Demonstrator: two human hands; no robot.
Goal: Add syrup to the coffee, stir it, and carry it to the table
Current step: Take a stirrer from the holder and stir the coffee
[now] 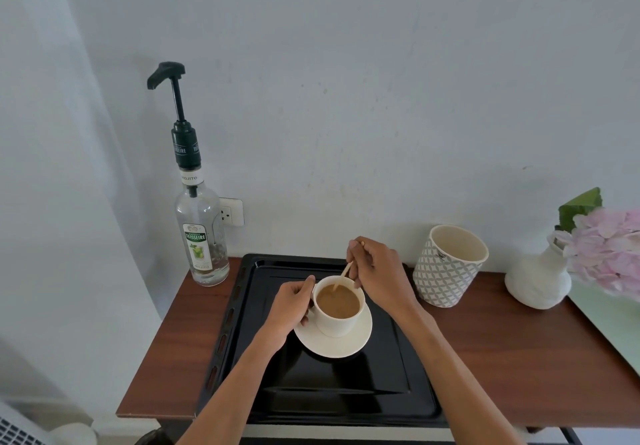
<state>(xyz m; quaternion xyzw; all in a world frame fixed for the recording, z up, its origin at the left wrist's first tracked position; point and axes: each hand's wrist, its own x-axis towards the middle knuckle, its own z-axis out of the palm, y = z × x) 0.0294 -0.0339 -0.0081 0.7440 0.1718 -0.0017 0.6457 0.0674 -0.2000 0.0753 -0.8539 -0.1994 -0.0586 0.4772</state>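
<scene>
a: where's the coffee?

b: in a white cup (pixel 337 309) on a white saucer (pixel 334 340), sitting on a black tray (pixel 346 382) that covers the middle of a brown wooden counter (pixel 502 351). the drink is light brown and fills the cup almost to the rim.

a: and the hands?

b: the left hand (pixel 291 306) is curled closed against the cup's left side, thumb up by the rim — the handle itself is hidden behind the fingers. the right hand (pixel 375 274) is above the far right of the cup, fingers pinched shut on a thin pale stirrer (pixel 343 274) whose lower end dips into the coffee near the far rim.

a: the syrup?

b: a clear pump bottle (pixel 202 236) stands upright at the far left corner of the counter, just beside the tray, apart from both hands. only a little liquid shows at its bottom.

a: anything else?

b: to the right of the tray, a patterned grey-and-white cup (pixel 446 268) — then a white vase (pixel 538 281) with pink flowers (pixel 609 250) farther right. a wall socket (pixel 232 211) sits behind the bottle.
</scene>
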